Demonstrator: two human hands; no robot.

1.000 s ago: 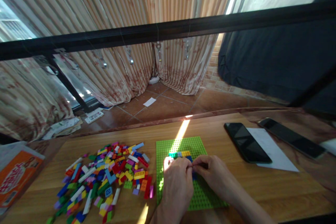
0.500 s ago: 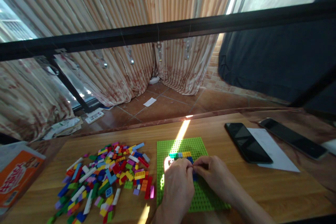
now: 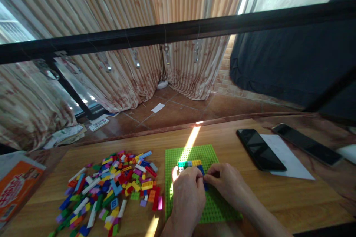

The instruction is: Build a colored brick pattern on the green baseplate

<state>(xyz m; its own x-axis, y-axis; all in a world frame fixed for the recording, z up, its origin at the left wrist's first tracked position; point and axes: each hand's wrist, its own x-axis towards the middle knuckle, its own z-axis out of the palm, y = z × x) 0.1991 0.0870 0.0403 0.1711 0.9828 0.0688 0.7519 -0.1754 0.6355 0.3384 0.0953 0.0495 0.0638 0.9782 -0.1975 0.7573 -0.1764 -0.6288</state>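
A green baseplate [image 3: 191,153] lies on the wooden table in front of me. A short row of teal, blue and yellow bricks [image 3: 189,163] stands on it. My left hand [image 3: 187,197] and my right hand [image 3: 226,186] meet over the plate just below that row, fingers pinched together on a dark blue brick [image 3: 204,184] that is mostly hidden between them. A heap of loose coloured bricks [image 3: 111,187] spreads to the left of the plate.
Two black phones [image 3: 258,149] [image 3: 306,143] and a white sheet [image 3: 286,157] lie at the right. An orange box [image 3: 15,189] sits at the left edge. A black bar crosses the view above; curtains and tiled floor lie beyond the table.
Both hands stay pinched at the same spot on the plate. Only the view has shifted slightly.
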